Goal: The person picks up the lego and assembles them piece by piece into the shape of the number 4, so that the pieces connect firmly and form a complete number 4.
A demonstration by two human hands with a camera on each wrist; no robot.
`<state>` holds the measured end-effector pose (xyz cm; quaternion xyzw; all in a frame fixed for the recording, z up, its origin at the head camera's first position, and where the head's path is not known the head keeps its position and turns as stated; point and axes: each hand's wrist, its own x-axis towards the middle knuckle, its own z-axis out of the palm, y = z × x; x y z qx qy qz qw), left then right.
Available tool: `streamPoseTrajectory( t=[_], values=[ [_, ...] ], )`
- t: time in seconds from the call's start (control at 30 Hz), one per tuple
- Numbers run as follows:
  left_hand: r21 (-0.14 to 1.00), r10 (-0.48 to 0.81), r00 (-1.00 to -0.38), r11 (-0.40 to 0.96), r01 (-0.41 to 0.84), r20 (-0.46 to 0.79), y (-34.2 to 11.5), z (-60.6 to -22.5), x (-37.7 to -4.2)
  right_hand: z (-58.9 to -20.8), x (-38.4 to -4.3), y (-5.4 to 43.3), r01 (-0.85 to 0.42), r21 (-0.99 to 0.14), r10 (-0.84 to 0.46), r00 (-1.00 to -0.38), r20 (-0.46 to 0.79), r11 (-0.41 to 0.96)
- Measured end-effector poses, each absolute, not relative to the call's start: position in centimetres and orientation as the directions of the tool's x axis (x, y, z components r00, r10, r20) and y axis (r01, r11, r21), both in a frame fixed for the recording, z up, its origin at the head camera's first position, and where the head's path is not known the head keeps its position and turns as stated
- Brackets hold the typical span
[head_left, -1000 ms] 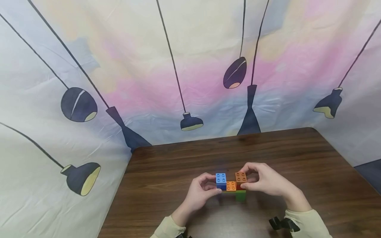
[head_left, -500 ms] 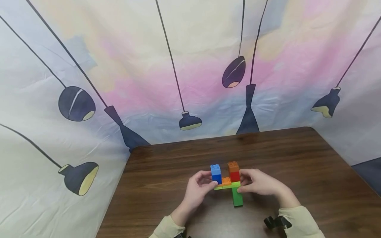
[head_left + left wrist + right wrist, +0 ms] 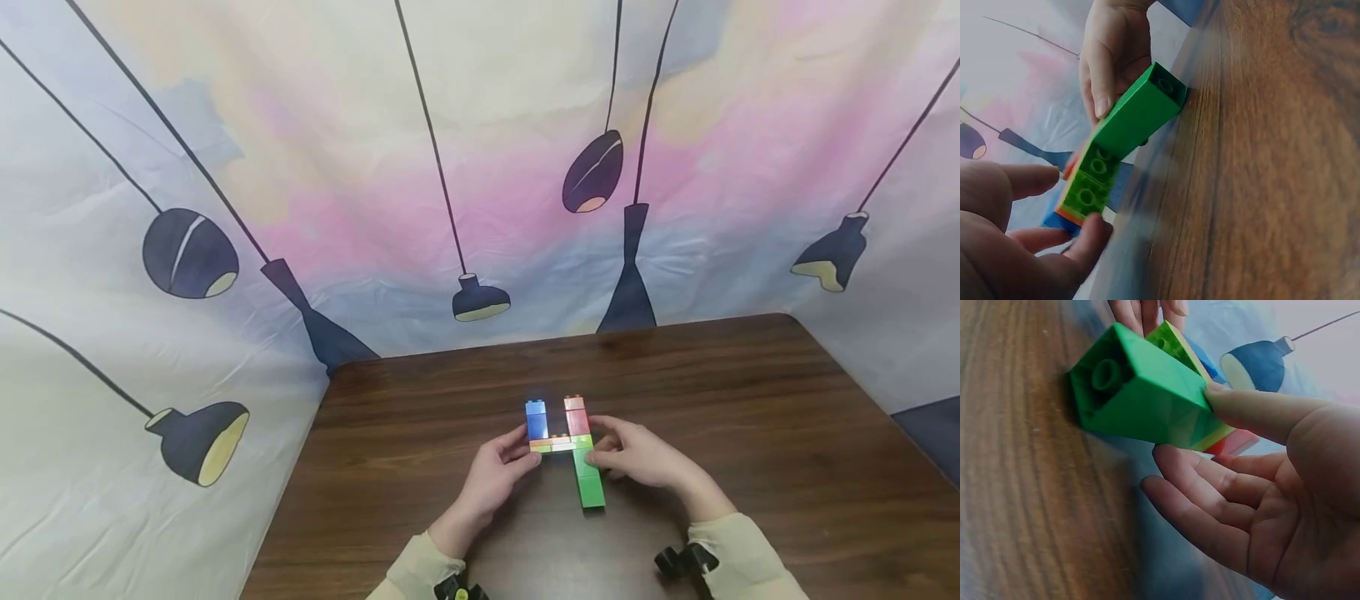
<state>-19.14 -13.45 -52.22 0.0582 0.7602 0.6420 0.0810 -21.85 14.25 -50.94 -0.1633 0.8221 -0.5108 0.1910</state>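
Both hands hold one model of joined toy building bricks, tilted above the table. Its blue bricks (image 3: 536, 421) rise at the left and its red bricks (image 3: 577, 418) at the right. An orange brick (image 3: 559, 441) lies between them, over a lime-green plate (image 3: 1087, 195) with hollow underside tubes. A green brick column (image 3: 588, 479) extends down from the right end. My left hand (image 3: 491, 475) pinches the left end between thumb and fingers. On the right, my right hand (image 3: 645, 454) grips the column's upper part, thumb in front and fingers behind.
A dark wood-grain table (image 3: 420, 400) lies below the hands. Behind it hangs a cloth backdrop (image 3: 360, 167) printed with pendant lamps. Black wrist straps (image 3: 686, 560) sit over the pale sleeves (image 3: 742, 558).
The brick model has tipped, its green column swinging toward me so its front faces up. My right hand's grip has moved from the upper red bricks down to the green column.
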Motion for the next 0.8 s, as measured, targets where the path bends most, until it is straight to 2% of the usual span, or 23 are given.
streamPoseTrajectory(
  t=[0.13,0.27,0.8],
  values=[
    [0.957,0.199,-0.977,0.289,-0.014,-0.074,-13.7,-52.1,-19.1,-51.4,-21.8,14.0,-0.071,-0.9,-0.463,-0.873,-0.153,0.43],
    [0.938,0.204,-0.976,0.347,-0.003,-0.078,-13.8,-52.2,-19.1,-51.9,-21.7,13.6,-0.065,-0.903,-0.479,-0.863,-0.163,0.424],
    [0.951,0.222,-0.971,0.309,-0.011,-0.083,-13.7,-52.4,-19.2,-52.1,-21.4,13.0,-0.001,-0.915,-0.426,-0.885,-0.187,0.404]
  ],
)
